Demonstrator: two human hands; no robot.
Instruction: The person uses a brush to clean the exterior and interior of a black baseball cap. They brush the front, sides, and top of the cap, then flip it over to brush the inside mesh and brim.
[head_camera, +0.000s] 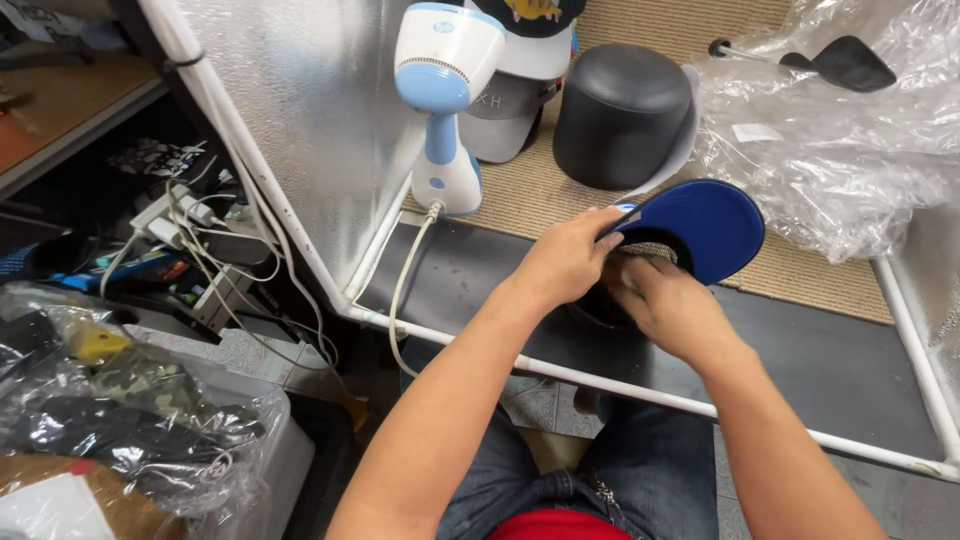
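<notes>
I hold a cap with a blue underbrim (705, 228) upside down over a dark mat (470, 280). My left hand (563, 262) grips the cap at the base of the brim. The fingers of my right hand (668, 305) are tucked inside the cap's crown, which is mostly hidden behind both hands.
A white and light-blue handheld steamer (443, 100) stands at the back with its cord trailing to the left. A dark rounded cap form (622, 115), stacked caps (515, 95) and crumpled clear plastic (850, 140) lie behind. A white pipe frame (640, 392) edges the mat. Bagged items (130, 420) sit at the lower left.
</notes>
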